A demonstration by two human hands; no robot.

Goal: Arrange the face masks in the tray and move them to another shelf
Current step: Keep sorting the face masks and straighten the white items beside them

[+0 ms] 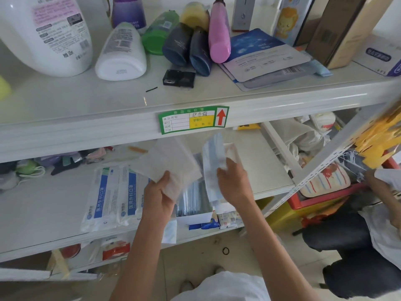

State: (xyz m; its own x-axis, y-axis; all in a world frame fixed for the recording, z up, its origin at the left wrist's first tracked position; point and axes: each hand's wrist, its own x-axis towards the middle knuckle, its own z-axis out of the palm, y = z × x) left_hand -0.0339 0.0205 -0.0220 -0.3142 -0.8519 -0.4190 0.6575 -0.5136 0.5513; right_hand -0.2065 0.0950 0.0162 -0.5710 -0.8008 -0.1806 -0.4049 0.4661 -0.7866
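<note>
Both hands hover over the white cardboard tray (pixel 194 217), left hand (pixel 159 193) gripping a flat white mask packet (pixel 173 162), right hand (pixel 234 184) holding a pale-blue mask packet (pixel 213 164) upright, probably for slotting in edgewise.

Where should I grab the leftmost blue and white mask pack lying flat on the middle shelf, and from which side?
Grip the leftmost mask pack by its near short end, from the front. It lies flat, lengthwise front to back, that end near the shelf edge, so a pinch there probably works.
</note>
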